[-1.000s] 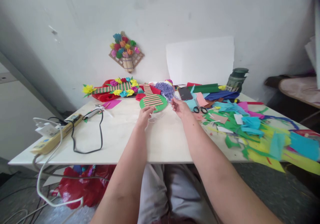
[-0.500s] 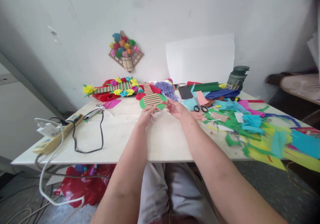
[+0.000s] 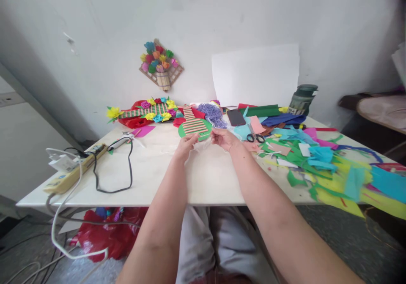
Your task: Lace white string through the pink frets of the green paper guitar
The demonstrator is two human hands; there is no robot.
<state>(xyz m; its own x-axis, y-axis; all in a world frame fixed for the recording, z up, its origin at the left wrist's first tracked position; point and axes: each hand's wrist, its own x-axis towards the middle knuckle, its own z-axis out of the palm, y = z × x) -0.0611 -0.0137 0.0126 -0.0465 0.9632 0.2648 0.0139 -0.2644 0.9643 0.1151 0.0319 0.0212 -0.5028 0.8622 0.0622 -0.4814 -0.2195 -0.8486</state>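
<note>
Left hand [image 3: 187, 143], right hand [image 3: 223, 138] pinching thin white thread [image 3: 203, 145], round green disc [image 3: 194, 128]

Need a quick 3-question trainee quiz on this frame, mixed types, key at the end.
1. True or false: the scissors lie untouched on the table, to the right of the right hand.
2. The left hand is nearest to: A) the power strip, B) the green striped disc, C) the dark bottle.
3. What do both hands pinch between them?
Key: 1 true; 2 B; 3 a thin pale strand.
</note>
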